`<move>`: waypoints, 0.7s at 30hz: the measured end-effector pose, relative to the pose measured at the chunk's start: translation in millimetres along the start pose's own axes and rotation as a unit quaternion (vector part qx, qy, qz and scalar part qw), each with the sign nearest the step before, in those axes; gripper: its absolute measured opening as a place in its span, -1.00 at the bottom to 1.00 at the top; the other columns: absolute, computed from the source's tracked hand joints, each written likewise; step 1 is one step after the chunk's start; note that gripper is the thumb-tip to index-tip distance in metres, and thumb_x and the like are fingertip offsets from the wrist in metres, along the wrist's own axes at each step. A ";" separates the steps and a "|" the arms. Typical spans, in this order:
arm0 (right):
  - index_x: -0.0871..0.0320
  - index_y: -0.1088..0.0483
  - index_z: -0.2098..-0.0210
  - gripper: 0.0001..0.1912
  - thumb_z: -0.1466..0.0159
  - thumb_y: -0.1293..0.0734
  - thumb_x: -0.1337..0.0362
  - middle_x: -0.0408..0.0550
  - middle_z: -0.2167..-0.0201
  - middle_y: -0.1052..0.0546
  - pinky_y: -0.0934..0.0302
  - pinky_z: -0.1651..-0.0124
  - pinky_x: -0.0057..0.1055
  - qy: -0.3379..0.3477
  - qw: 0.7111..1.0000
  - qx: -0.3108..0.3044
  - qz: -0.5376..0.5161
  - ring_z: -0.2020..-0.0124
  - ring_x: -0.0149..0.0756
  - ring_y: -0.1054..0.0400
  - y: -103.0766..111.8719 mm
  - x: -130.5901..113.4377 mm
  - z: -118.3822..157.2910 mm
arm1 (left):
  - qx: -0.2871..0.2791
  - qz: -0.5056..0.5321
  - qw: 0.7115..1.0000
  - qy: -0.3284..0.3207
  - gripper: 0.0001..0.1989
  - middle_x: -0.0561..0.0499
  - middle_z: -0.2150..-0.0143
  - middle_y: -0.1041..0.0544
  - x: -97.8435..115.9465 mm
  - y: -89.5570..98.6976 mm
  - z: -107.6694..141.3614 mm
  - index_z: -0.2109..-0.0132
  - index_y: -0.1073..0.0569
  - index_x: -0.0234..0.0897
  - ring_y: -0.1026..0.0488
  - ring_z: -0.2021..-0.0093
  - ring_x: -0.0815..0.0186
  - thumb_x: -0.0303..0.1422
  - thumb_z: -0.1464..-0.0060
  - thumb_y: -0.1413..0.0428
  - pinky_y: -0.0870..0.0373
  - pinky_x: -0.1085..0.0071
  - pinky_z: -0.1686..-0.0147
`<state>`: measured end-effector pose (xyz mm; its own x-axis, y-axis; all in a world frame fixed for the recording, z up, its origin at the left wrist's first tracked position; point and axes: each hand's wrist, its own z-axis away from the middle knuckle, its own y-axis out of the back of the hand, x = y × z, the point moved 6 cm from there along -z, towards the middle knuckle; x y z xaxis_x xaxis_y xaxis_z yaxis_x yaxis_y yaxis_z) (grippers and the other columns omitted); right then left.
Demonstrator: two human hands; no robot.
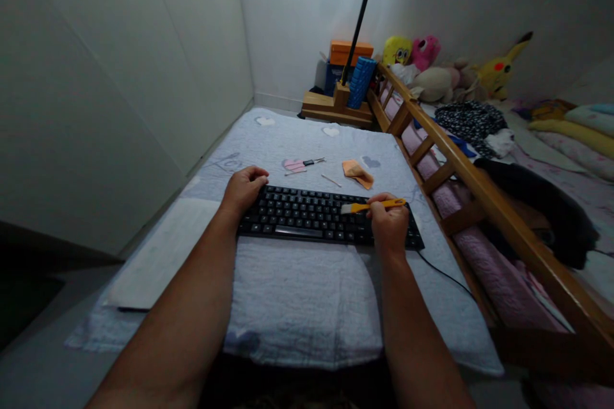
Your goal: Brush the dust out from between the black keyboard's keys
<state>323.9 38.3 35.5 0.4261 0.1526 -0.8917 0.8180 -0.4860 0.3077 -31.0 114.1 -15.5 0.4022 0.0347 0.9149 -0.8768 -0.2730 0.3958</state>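
A black keyboard (307,214) lies on the cloth-covered table. My left hand (244,190) is closed on the keyboard's upper left corner, fingers curled over its edge. In my right hand (387,220) is a yellow brush (359,208), pinched between the fingers, its pale bristles touching the keys right of the middle. Behind the keyboard lie an orange cloth (357,174), a cotton swab (331,180) and a small dark-handled tool (314,161) beside some pink pieces (293,166).
A cable (446,273) runs from the keyboard's right end toward a wooden rail (444,150). A pale flat sheet (160,255) lies at the left. A lamp stand (341,94), an orange box (350,52) and a blue roller (361,82) are at the back.
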 end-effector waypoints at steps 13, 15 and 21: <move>0.10 -0.41 0.55 -0.86 -0.02 -0.23 0.24 -0.21 0.70 -0.36 -0.06 0.49 -0.40 -0.007 0.993 -0.116 -0.003 0.61 -0.34 -0.21 -22.1 -7.8 11.3 | 0.000 -0.009 1.000 0.006 -0.74 0.02 0.38 -0.54 2.4 1.3 1.8 0.29 -0.57 -0.25 -0.44 0.29 0.20 -0.22 0.15 -0.19 -0.35 0.28 0.17; 0.10 -0.40 0.56 -0.86 -0.02 -0.23 0.23 -0.20 0.69 -0.36 -0.08 0.47 -0.40 -0.003 0.996 -0.086 0.013 0.60 -0.32 -0.23 -15.0 -5.9 7.2 | -0.001 -0.010 1.000 0.004 -0.73 0.02 0.38 -0.54 1.3 0.8 1.2 0.28 -0.58 -0.25 -0.44 0.29 0.20 -0.22 0.15 -0.19 -0.35 0.28 0.17; 0.09 -0.38 0.57 -0.85 -0.05 -0.24 0.21 -0.20 0.71 -0.34 -0.11 0.41 -0.35 0.004 0.998 -0.001 0.060 0.59 -0.29 -0.25 2.4 -2.6 -0.3 | -0.001 -0.005 1.000 -0.003 -0.72 0.01 0.37 -0.55 -1.7 0.1 -1.2 0.28 -0.57 -0.25 -0.45 0.28 0.19 -0.20 0.16 -0.19 -0.33 0.28 0.17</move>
<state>324.9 37.0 38.7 0.5233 0.1002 -0.8462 0.7620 -0.4996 0.4120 -32.1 115.2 -16.9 0.4121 0.0319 0.9106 -0.8736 -0.2700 0.4049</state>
